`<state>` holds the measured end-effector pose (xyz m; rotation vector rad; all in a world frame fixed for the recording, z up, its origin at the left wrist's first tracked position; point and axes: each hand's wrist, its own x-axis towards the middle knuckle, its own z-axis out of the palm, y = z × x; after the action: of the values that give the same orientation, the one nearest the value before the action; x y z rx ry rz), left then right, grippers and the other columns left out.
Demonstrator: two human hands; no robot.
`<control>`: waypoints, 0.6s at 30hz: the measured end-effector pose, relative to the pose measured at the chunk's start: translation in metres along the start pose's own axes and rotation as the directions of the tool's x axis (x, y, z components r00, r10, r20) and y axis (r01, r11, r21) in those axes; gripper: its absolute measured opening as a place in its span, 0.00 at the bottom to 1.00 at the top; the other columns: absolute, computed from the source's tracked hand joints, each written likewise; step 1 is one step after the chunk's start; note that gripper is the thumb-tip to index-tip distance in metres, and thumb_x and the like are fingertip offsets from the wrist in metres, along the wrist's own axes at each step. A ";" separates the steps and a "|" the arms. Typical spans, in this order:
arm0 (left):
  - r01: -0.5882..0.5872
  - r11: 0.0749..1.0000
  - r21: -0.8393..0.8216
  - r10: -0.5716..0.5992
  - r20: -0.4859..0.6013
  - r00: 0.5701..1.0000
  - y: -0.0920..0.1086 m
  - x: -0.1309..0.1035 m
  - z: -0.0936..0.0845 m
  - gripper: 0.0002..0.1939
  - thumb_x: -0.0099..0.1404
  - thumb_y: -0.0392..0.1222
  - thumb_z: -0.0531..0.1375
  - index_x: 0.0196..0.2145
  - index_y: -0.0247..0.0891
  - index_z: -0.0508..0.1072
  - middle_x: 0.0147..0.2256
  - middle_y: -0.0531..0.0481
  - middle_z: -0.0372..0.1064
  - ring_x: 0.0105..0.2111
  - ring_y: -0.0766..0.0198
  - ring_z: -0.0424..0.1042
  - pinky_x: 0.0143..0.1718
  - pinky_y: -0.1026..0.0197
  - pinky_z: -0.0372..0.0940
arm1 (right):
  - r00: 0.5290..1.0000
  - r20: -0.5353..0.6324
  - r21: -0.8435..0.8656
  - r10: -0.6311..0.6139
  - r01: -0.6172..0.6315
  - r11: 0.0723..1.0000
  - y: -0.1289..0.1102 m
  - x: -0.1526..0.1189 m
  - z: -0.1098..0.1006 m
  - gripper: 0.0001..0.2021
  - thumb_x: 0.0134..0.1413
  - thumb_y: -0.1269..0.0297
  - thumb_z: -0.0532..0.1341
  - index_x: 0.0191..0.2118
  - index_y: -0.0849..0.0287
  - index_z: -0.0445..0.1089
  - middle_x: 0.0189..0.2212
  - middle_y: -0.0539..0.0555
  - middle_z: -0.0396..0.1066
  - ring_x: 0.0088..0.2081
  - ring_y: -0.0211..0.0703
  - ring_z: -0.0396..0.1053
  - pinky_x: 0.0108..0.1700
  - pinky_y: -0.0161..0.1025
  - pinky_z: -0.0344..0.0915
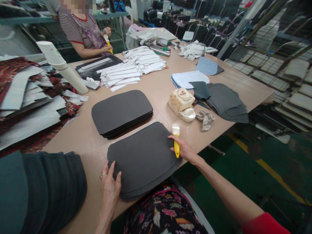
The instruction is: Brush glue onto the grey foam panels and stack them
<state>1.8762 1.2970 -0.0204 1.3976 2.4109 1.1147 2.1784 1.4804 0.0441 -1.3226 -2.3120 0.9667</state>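
A stack of dark grey rounded sheets (143, 156) lies at the table's near edge, its lower sheets fanned out slightly. My left hand (110, 183) rests at the stack's left edge with the fingers spread, a ring on one of them. At the right edge, my right hand (181, 148) holds a paintbrush (177, 146) with a yellow handle, its white-coated bristles pointing away from me. Fingers of that hand also touch the sheets. Just beyond lies a second, neater stack of dark sheets (122, 110). A glue-crusted container (181, 100) stands past the brush, beside a crumpled cloth (206, 119).
Dark green pieces (48, 188) overlap at the left. A white tube (63, 70) leans near white strips (134, 68). Grey pieces (226, 100) and striped fabric pieces (188, 79) lie at the right. Across the table a person (85, 35) holds another yellow brush.
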 end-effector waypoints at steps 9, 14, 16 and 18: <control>-0.092 0.988 0.125 0.097 -0.029 0.995 -0.008 -0.001 0.006 0.23 0.61 0.45 0.50 0.47 0.26 0.69 0.54 0.29 0.59 0.54 0.44 0.62 0.53 0.41 0.61 | 0.998 0.058 -0.024 -0.035 0.037 0.999 0.006 0.004 0.000 0.23 0.53 0.65 0.57 0.56 0.57 0.59 0.33 0.51 0.65 0.30 0.39 0.61 0.34 0.36 0.59; -0.093 0.987 0.129 0.097 -0.031 0.995 -0.006 -0.002 0.006 0.22 0.61 0.45 0.50 0.47 0.26 0.68 0.54 0.29 0.58 0.53 0.44 0.62 0.53 0.41 0.61 | 0.994 0.064 -0.090 -0.089 0.095 0.991 0.010 0.004 0.003 0.22 0.54 0.68 0.56 0.56 0.55 0.59 0.37 0.53 0.67 0.32 0.39 0.64 0.36 0.36 0.62; -0.080 0.989 0.122 0.084 -0.032 0.996 -0.005 -0.002 0.006 0.22 0.61 0.45 0.50 0.48 0.29 0.68 0.54 0.31 0.58 0.53 0.45 0.62 0.54 0.41 0.60 | 0.992 0.040 -0.164 -0.123 0.128 0.978 0.014 0.004 0.008 0.23 0.53 0.69 0.56 0.56 0.54 0.58 0.40 0.53 0.68 0.35 0.40 0.66 0.38 0.37 0.63; -0.068 0.991 0.112 0.072 -0.037 0.997 -0.004 -0.003 0.006 0.21 0.61 0.44 0.50 0.48 0.30 0.68 0.55 0.33 0.57 0.54 0.45 0.61 0.54 0.41 0.59 | 0.990 0.001 -0.247 -0.141 0.137 0.959 0.017 0.004 0.013 0.23 0.53 0.70 0.56 0.55 0.54 0.59 0.40 0.54 0.68 0.38 0.42 0.66 0.41 0.38 0.64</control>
<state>1.8776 1.2970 -0.0282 1.5186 2.5062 1.0490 2.1800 1.4848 0.0224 -1.2286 -2.5381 0.6387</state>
